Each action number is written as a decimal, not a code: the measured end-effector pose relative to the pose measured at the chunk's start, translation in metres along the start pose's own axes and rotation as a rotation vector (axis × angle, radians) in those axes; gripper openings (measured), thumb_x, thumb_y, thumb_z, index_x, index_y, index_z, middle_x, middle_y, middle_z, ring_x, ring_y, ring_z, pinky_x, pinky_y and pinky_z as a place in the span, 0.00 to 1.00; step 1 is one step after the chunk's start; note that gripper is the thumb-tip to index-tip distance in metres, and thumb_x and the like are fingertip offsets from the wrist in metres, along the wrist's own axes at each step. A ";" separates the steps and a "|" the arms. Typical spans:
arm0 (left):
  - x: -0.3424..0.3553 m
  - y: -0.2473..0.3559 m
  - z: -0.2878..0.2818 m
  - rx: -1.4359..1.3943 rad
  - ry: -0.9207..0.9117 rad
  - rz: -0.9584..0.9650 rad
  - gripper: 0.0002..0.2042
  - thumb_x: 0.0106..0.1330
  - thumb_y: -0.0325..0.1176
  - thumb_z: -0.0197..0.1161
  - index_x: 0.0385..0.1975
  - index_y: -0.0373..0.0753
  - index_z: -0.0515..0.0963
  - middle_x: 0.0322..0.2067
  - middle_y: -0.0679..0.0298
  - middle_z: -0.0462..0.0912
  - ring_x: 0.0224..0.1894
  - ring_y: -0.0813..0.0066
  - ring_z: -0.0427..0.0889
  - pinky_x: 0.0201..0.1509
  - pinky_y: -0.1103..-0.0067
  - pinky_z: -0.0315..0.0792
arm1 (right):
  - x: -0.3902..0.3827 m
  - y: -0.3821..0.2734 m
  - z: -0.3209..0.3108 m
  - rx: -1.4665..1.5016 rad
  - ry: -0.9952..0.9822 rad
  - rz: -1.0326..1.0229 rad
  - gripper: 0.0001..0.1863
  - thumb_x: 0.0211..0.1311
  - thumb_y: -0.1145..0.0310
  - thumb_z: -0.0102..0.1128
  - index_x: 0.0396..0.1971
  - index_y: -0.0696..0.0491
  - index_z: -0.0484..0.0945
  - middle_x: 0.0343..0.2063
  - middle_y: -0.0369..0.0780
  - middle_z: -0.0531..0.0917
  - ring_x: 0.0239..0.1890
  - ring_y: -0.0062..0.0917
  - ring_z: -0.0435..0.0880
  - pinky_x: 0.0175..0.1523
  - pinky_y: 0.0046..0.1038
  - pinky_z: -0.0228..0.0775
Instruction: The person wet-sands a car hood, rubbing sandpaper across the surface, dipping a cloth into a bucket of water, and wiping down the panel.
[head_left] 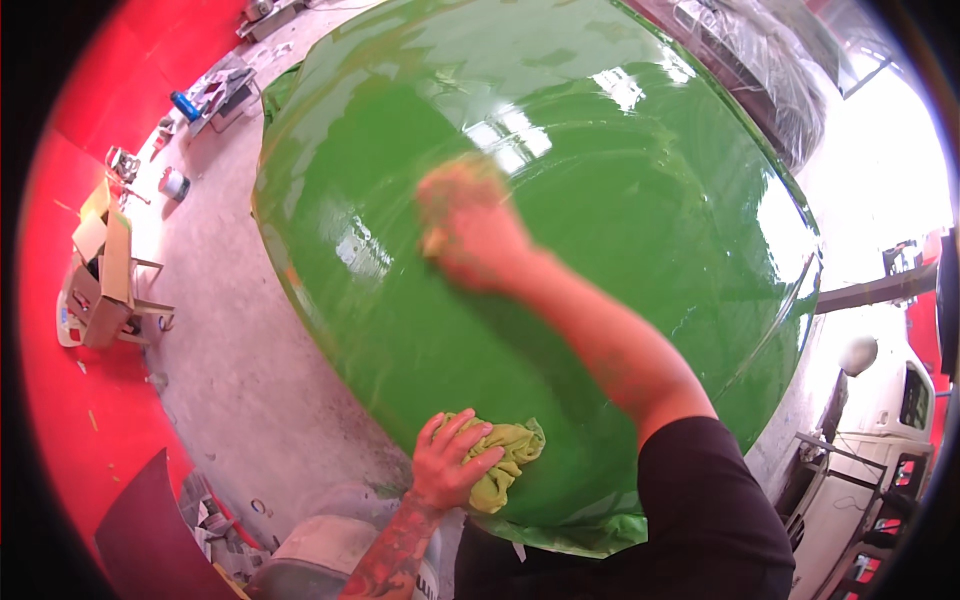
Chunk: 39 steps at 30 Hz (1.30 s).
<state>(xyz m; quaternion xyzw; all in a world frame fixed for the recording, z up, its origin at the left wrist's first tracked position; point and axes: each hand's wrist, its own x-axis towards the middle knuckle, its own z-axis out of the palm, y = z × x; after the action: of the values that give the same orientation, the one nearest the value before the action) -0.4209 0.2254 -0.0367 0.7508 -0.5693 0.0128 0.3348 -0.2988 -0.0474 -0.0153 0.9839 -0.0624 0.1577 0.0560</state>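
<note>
My right hand (pixel 470 215) is blurred over the middle of a large glossy green curved panel (pixel 360 320). It looks closed on something yellowish (pixel 433 243) that is too smeared to make out. Faint curved streaks and bright reflections show on the paint around it. Nearer me, my left hand (pixel 450 460) lies with its fingers spread on a crumpled yellow-green cloth (pixel 515 450) at the panel's near edge.
Along the left are a cardboard box (pixel 115 270) on a chair, a can (pixel 173 184), a blue bottle (pixel 184 106) and a dark curved part (pixel 140 530). A plastic-wrapped object (pixel 760 90) is at upper right, a white vehicle (pixel 870 480) at lower right.
</note>
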 end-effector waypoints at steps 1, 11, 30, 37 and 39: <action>0.000 -0.001 0.001 -0.012 -0.005 0.004 0.10 0.54 0.38 0.66 0.37 0.55 0.80 0.47 0.68 0.79 0.54 0.59 0.78 0.62 0.60 0.63 | -0.002 0.003 0.001 -0.008 0.003 0.007 0.26 0.65 0.54 0.41 0.59 0.51 0.65 0.58 0.47 0.70 0.67 0.42 0.61 0.71 0.56 0.43; 0.007 0.005 -0.002 -0.027 0.021 0.021 0.10 0.54 0.38 0.67 0.37 0.55 0.80 0.48 0.67 0.79 0.55 0.59 0.77 0.62 0.60 0.63 | -0.031 0.264 0.014 0.099 -0.052 0.668 0.27 0.66 0.53 0.46 0.59 0.53 0.63 0.59 0.49 0.69 0.63 0.43 0.66 0.66 0.50 0.55; 0.002 -0.001 -0.001 -0.005 0.030 -0.011 0.10 0.56 0.35 0.63 0.38 0.55 0.80 0.48 0.67 0.79 0.56 0.59 0.77 0.62 0.59 0.64 | -0.116 0.082 -0.024 0.130 -0.072 0.403 0.31 0.66 0.57 0.45 0.66 0.54 0.58 0.68 0.48 0.60 0.71 0.42 0.55 0.72 0.52 0.42; 0.003 -0.002 0.003 0.014 0.051 0.011 0.10 0.55 0.37 0.64 0.37 0.54 0.79 0.47 0.66 0.78 0.55 0.58 0.77 0.61 0.58 0.64 | -0.183 0.094 -0.063 0.012 -0.300 0.233 0.36 0.65 0.53 0.48 0.70 0.50 0.53 0.71 0.42 0.55 0.74 0.36 0.51 0.76 0.47 0.31; 0.003 -0.004 0.004 0.024 0.063 0.020 0.10 0.54 0.38 0.64 0.37 0.54 0.79 0.47 0.65 0.78 0.55 0.57 0.77 0.61 0.58 0.64 | -0.167 0.177 -0.079 0.283 -0.433 0.688 0.35 0.69 0.49 0.42 0.71 0.49 0.51 0.72 0.41 0.54 0.75 0.34 0.48 0.76 0.45 0.36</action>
<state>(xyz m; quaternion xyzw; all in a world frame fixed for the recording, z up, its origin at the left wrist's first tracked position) -0.4176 0.2216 -0.0406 0.7482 -0.5658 0.0465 0.3433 -0.5053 -0.1936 0.0227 0.9141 -0.3751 -0.0361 -0.1496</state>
